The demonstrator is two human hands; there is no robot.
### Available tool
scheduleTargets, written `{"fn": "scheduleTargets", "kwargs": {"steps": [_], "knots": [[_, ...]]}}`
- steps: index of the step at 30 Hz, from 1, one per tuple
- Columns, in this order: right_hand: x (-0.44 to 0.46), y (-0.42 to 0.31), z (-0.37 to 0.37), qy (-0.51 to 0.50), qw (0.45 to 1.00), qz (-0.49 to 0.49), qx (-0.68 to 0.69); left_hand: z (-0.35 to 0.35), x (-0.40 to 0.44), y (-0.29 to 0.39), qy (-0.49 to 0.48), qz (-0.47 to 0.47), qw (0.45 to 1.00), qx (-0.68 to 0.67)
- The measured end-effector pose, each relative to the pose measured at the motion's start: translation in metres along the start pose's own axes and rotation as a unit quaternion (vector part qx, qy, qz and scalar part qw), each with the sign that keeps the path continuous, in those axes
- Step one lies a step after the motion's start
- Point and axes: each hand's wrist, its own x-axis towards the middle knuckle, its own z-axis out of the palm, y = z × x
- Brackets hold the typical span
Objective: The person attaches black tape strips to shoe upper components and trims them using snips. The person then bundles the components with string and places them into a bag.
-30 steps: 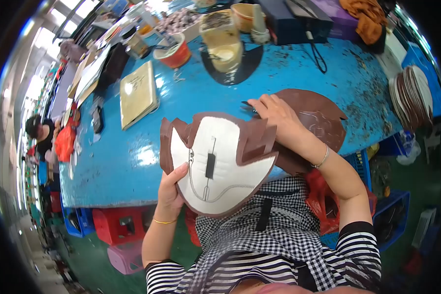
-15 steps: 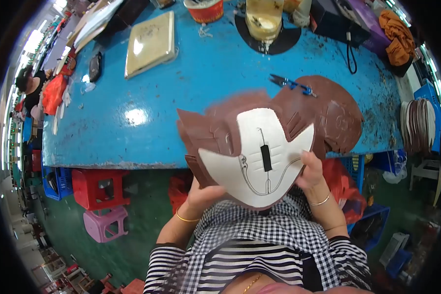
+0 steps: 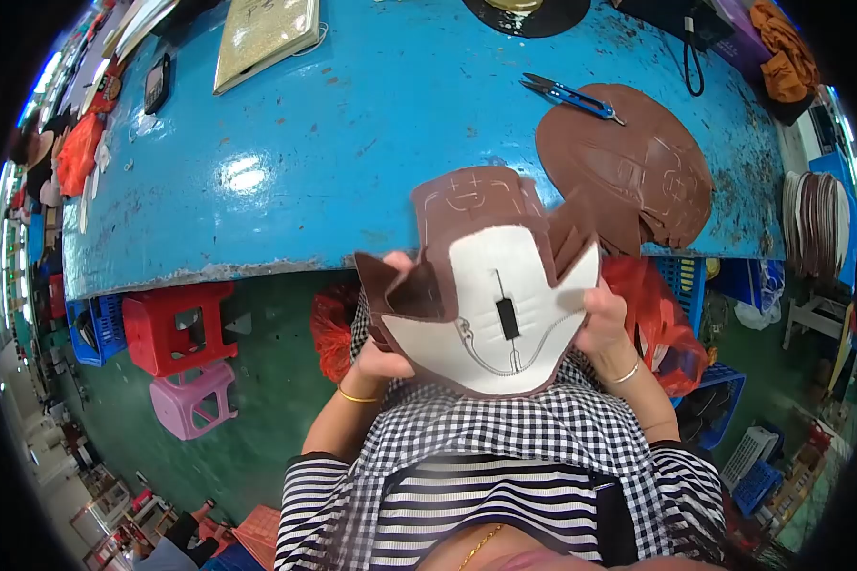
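A brown leather piece with a white lining (image 3: pixel 481 276) is held over my lap, lining side up, with curved stitching and a small black strip in its middle. My left hand (image 3: pixel 386 357) grips its left edge, thumb on the near side. Round its right edge my right hand (image 3: pixel 605 328) is closed. Further brown pieces (image 3: pixel 628 162) lie stacked on the blue table (image 3: pixel 352 143) at the right. Blue-handled thread snips (image 3: pixel 576 97) rest across the upper left of that stack.
A yellowish notebook (image 3: pixel 269 38) and a black phone (image 3: pixel 157 84) lie at the far left. Orange cloth (image 3: pixel 781 52) is at the far right, above stacked rounded pieces (image 3: pixel 817 228). Red (image 3: pixel 176 328) and pink stools (image 3: pixel 195 398) stand below the table.
My right hand has left the snips on the stack and taken the held piece's right edge. The piece has come lower toward my lap, and its far brown flap now stands up. The view has shifted.
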Motion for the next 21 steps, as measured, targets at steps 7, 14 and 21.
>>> {"fn": "scheduleTargets", "kwargs": {"steps": [7,14,21], "knots": [[0.008,0.003,-0.021,-0.113,0.993,-0.028,-0.011,-0.022,-0.010,-0.008,-0.077,-0.061,0.994,-0.050],[-0.002,0.015,0.021,0.099,0.992,-0.078,0.025,-0.014,-0.027,-0.014,-0.007,-0.013,0.997,0.076],[0.007,-0.020,0.068,0.072,0.988,-0.124,0.059,0.048,0.003,-0.001,0.097,0.004,0.995,-0.034]]}}
